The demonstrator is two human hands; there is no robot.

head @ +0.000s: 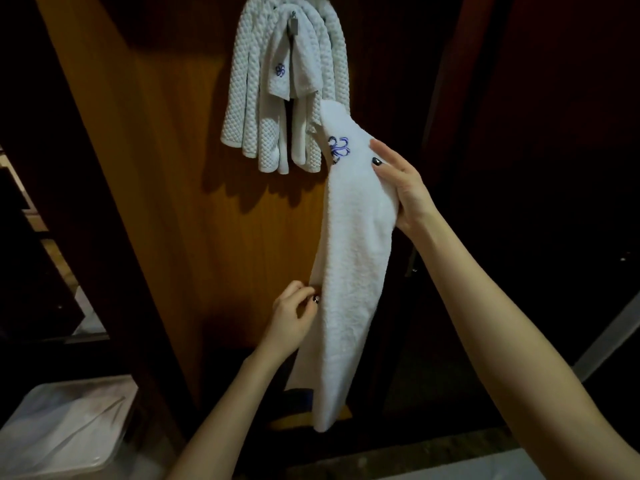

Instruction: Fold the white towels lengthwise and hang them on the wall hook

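One long white terry towel with a purple emblem (pixel 349 258) hangs near-vertical, folded narrow, below-right of the metal wall hook (pixel 293 24); right hand (pixel 403 188) grips its top, nearer the hook, left hand (pixel 294 315) pinches its lower edge.

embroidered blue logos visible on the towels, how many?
2. One on the small towel hanging at the hook, logo; one near the top of the held towel, logo. Folds may hide others.
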